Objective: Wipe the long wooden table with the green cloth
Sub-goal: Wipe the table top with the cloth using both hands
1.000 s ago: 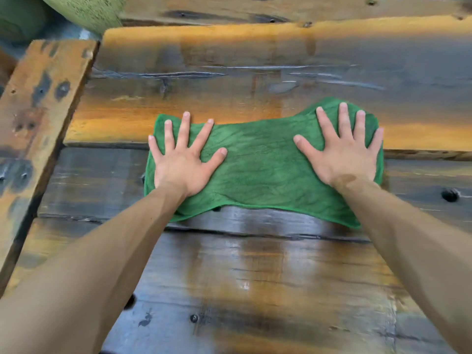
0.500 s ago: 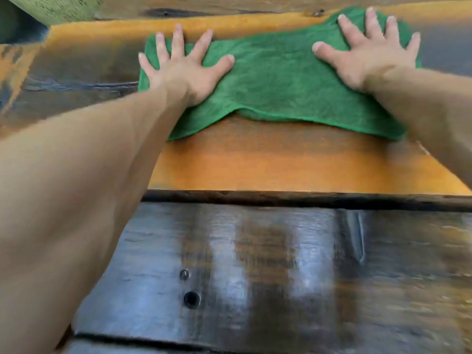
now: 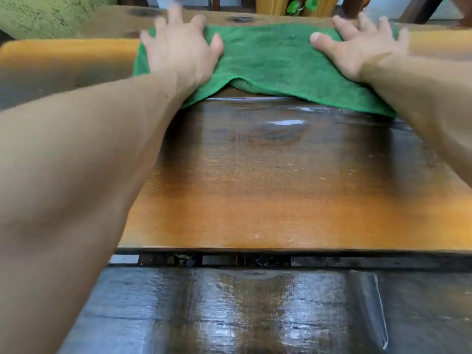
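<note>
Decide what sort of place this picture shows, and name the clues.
Probably a rustic patio or café seating area: a rough plank wooden table, leafy plant beyond its far edge, and a mottled green pot-like object. Both hands press a green cloth.

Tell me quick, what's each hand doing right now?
Left hand: open, fingers spread, pressing the green cloth.
Right hand: open, pressing the same cloth.

Speckled green stone [image 3: 51, 16] far left; leafy plant [image 3: 302, 5], dark wooden legs [image 3: 353, 6] beyond.

head view | above near table [image 3: 255, 213] edge | faces forward-down across planks | close, wide-angle
</note>
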Tool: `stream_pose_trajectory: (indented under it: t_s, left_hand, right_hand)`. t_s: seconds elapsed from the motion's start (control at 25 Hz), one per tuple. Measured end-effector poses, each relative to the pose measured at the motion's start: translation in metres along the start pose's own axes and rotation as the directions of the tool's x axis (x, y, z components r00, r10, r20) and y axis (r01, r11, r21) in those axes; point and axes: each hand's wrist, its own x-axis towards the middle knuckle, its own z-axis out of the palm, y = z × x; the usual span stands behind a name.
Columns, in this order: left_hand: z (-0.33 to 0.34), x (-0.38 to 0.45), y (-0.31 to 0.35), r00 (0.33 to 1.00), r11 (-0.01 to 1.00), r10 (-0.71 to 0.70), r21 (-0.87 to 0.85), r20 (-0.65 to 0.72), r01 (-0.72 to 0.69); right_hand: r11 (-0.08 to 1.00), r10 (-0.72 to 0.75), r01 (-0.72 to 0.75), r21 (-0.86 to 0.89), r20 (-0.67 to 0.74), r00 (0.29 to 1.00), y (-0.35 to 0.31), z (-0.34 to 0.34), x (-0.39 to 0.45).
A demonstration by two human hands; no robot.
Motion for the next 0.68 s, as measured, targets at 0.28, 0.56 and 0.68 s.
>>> stream_pose_trajectory:
  t_s: [0.28, 0.56, 0.68]
  left_hand:
    - [-0.018, -0.077, 0.047, 0.941, 0.995, 0.104, -0.045, 0.323, -0.094]
    - [-0.035, -0.187, 0.068, 0.914, 0.980, 0.196, -0.044, 0.356, -0.194]
    - [-0.044, -0.245, 0.054, 0.897, 0.971, 0.236, -0.054, 0.373, -0.233]
  right_hand:
    - [1.000, 0.002, 0.000, -0.028, 0.067, 0.998, 0.017, 0.004, -0.071]
    - [0.997, -0.051, 0.053, -0.061, 0.038, 0.998, 0.037, 0.015, -0.196]
    - [0.995, -0.064, 0.071, -0.073, 0.083, 0.994, 0.049, 0.019, -0.261]
